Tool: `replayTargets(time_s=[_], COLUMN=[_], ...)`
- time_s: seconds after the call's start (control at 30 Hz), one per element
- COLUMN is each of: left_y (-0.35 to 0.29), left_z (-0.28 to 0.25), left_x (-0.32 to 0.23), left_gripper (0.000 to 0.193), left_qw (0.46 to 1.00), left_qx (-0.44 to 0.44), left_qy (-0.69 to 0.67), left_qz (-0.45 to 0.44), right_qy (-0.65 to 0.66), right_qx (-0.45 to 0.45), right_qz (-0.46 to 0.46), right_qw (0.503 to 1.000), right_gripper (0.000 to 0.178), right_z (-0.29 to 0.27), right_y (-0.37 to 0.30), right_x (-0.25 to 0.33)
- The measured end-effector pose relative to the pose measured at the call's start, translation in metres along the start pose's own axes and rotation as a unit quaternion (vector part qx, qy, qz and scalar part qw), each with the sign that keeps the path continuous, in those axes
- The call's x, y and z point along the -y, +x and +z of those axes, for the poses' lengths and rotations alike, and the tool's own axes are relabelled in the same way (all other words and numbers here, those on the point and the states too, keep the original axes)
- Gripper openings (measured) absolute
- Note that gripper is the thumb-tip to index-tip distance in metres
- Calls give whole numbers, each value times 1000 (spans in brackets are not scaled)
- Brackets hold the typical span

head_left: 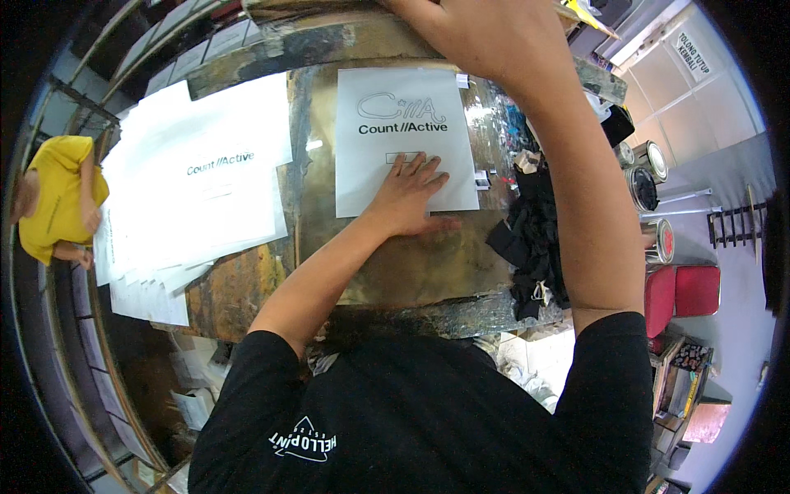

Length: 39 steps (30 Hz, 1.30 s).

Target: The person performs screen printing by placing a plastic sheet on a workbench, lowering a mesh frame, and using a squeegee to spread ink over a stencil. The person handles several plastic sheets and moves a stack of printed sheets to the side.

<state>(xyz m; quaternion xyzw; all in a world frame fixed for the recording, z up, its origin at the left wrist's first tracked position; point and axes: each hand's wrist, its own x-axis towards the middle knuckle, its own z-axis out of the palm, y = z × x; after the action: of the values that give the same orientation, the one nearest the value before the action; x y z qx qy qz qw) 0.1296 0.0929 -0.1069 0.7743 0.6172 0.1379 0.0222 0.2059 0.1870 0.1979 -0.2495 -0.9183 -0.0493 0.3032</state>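
Observation:
A white sheet (395, 115) with dark printed lettering lies on a worn, paint-stained table (411, 263). My left hand (411, 193) rests flat on the sheet's lower edge, fingers spread, holding nothing. My right hand (485, 37) is raised close to the camera at the top of the view, over the far end of the sheet, by a stained wooden edge (329, 37). Its fingertips run out of view, so whether it grips anything is hidden.
A loose pile of white printed sheets (197, 173) covers the table's left part. Black rags (535, 239) lie to the right of the sheet. Beyond them stand paint cans (646, 169) and red stools (683, 292). A person in yellow (58, 202) is at far left.

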Motion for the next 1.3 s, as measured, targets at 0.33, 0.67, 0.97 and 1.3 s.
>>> replayTargets(time_s=[0.33, 0.67, 0.97, 1.3], left_y=[-145, -195, -203, -201], left_z=[-143, -35, -24, -31], left_x=[61, 56, 63, 60], left_gripper=[105, 121, 121, 123], left_qw=[731, 921, 930, 930], left_qx=[-290, -130, -161, -160], left_qy=[-561, 20, 0, -27], left_qz=[-260, -365, -330, -329], right_qy=[-40, -5, -42, -54], right_qx=[50, 248, 213, 158], right_qz=[-45, 13, 29, 25], right_qw=[997, 969, 976, 986], right_gripper=[41, 59, 24, 28], right_z=[58, 149, 166, 196], right_y=[-108, -209, -204, -173], right_x=[2, 5, 13, -11])
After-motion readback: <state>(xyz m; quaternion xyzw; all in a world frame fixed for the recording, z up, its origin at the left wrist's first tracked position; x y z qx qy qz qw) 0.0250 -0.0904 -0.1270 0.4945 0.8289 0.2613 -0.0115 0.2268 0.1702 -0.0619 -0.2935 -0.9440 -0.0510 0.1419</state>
